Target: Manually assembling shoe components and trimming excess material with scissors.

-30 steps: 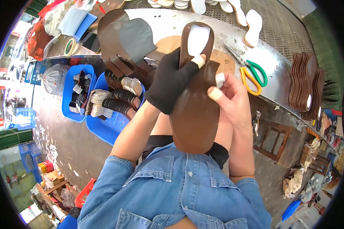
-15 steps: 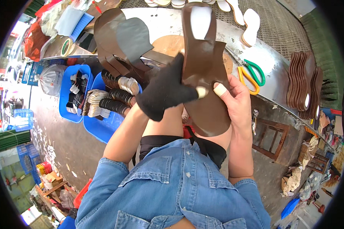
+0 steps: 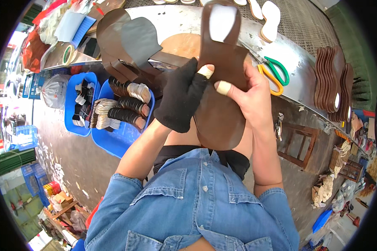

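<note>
A brown leather shoe insole [image 3: 220,119] with a white heel patch is held upright in front of me, its rounded end toward my lap. My left hand [image 3: 178,98], in a black fingerless glove, grips its left edge, with a taped thumb on the face. From the right side, my right hand [image 3: 255,96] grips it too, its taped thumb pressed on the middle. Around the middle, brown leather flares out past the insole's edge; whether it is a separate piece I cannot tell. Most of my fingers are hidden behind it.
Brown leather pieces [image 3: 111,35] and a grey one [image 3: 140,37] lie at the bench's left, near a tape roll [image 3: 69,55]. Scissors with green and yellow handles [image 3: 285,76], stacked brown insoles [image 3: 326,79] and white soles [image 3: 272,21] are rightward. Blue bins [image 3: 120,140] hold strap bundles.
My left thumb has moved up the insole's face. My right thumb has shifted up and left to its middle. The insole has tilted slightly, its lower end moving left.
</note>
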Demonstrator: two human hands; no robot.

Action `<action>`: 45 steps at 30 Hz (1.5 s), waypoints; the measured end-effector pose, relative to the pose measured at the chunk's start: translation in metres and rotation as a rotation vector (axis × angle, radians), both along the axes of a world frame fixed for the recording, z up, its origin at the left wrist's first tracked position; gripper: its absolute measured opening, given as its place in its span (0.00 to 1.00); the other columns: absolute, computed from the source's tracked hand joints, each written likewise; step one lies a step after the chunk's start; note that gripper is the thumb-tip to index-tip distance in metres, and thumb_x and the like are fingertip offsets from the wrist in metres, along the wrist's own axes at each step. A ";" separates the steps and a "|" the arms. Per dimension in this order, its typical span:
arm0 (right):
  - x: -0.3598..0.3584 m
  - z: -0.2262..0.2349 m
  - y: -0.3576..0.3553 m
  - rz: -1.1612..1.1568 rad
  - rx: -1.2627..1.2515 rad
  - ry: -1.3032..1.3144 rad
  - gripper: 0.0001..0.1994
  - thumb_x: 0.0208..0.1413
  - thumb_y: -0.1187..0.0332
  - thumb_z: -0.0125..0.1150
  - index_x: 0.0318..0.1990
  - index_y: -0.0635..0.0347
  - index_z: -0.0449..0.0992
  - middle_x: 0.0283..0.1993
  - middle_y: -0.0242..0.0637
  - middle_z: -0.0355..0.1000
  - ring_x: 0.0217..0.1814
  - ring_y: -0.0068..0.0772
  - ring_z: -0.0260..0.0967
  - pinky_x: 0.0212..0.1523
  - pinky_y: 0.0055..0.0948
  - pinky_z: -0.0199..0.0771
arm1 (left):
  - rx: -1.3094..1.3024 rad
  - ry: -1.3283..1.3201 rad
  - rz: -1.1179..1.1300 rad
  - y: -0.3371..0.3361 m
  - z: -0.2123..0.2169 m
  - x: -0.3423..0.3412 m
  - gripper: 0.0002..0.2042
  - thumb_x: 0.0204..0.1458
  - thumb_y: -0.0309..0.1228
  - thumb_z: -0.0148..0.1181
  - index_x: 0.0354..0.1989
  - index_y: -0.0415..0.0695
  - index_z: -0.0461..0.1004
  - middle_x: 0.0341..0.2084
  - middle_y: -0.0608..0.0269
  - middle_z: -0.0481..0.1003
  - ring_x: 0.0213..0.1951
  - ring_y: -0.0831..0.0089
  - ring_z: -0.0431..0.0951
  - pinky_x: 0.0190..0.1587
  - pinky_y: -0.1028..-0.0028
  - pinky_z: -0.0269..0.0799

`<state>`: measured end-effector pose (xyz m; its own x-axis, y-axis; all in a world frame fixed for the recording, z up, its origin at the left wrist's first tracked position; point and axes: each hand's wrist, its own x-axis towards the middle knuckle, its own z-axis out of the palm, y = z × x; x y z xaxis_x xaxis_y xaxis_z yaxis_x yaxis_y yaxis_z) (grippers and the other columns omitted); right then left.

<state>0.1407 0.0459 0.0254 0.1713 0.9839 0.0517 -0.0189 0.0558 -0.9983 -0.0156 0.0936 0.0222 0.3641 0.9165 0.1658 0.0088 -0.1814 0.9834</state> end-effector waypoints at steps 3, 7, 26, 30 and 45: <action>0.002 0.006 0.004 -0.076 0.006 -0.160 0.09 0.48 0.68 0.68 0.29 0.66 0.76 0.22 0.27 0.72 0.25 0.14 0.65 0.27 0.18 0.67 | 0.034 0.087 0.067 0.002 -0.004 -0.004 0.14 0.60 0.37 0.52 0.33 0.35 0.70 0.16 0.62 0.67 0.22 0.79 0.62 0.26 0.72 0.62; -0.002 -0.004 0.000 -0.047 -0.067 0.081 0.10 0.51 0.68 0.66 0.32 0.66 0.76 0.23 0.25 0.70 0.25 0.13 0.64 0.25 0.18 0.65 | -0.036 0.114 0.060 0.008 -0.003 -0.005 0.13 0.59 0.36 0.53 0.32 0.36 0.69 0.17 0.63 0.67 0.24 0.80 0.64 0.27 0.73 0.62; 0.005 -0.020 -0.008 0.058 -0.005 -0.109 0.08 0.51 0.71 0.65 0.32 0.63 0.72 0.21 0.20 0.60 0.24 0.10 0.54 0.23 0.16 0.57 | -0.112 -0.024 -0.103 0.010 0.004 -0.009 0.15 0.50 0.36 0.63 0.40 0.37 0.75 0.27 0.63 0.78 0.32 0.81 0.74 0.36 0.76 0.71; 0.010 -0.012 -0.007 -0.037 -0.010 -0.043 0.09 0.57 0.65 0.59 0.31 0.62 0.73 0.20 0.21 0.61 0.21 0.11 0.54 0.21 0.16 0.56 | -0.238 0.152 -0.234 0.011 0.018 -0.015 0.19 0.49 0.38 0.63 0.41 0.34 0.75 0.31 0.60 0.78 0.35 0.77 0.75 0.39 0.74 0.71; 0.041 0.025 0.031 0.275 -0.031 0.038 0.10 0.58 0.65 0.59 0.32 0.64 0.76 0.22 0.19 0.66 0.23 0.08 0.57 0.21 0.15 0.55 | -0.847 -0.449 -0.158 -0.005 0.027 -0.028 0.18 0.54 0.35 0.57 0.50 0.38 0.71 0.38 0.52 0.76 0.39 0.66 0.77 0.44 0.68 0.72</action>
